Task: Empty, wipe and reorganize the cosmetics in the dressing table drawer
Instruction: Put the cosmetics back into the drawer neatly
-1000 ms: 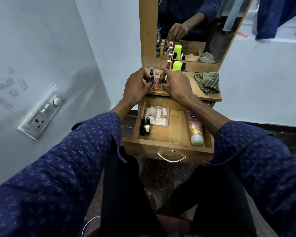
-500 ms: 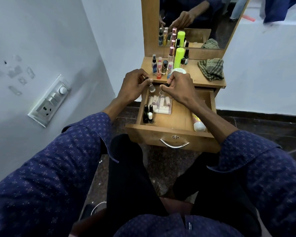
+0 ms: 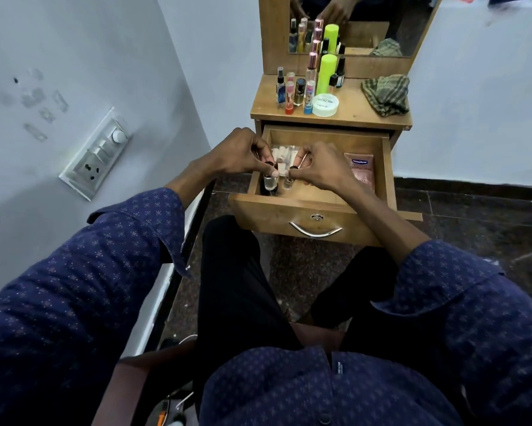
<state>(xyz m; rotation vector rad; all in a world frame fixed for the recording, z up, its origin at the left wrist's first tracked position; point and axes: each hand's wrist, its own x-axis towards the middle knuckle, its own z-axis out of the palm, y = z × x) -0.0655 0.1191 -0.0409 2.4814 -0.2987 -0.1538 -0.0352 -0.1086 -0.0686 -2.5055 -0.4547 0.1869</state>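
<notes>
The wooden drawer (image 3: 313, 210) of the dressing table stands pulled open. My left hand (image 3: 240, 152) pinches a small clear nail-polish bottle (image 3: 270, 181) by its dark cap at the drawer's front left corner. My right hand (image 3: 323, 167) pinches a second small clear bottle (image 3: 287, 182) just to the right of it. Behind them lies a clear packet of small tubes (image 3: 284, 153). A pink cream tube (image 3: 361, 169) lies along the drawer's right side. Dark bottles under my left hand are mostly hidden.
On the table top (image 3: 356, 113) stand several small bottles (image 3: 292, 93), a lime-green can (image 3: 326, 73), a white round tub (image 3: 325, 105) and a checked cloth (image 3: 387, 95). A mirror (image 3: 360, 23) rises behind. A switch panel (image 3: 97, 153) is on the left wall.
Both hands came down from the table top into the drawer, each carrying a small clear bottle, and now hold them at the drawer's front left. The camera tilted down.
</notes>
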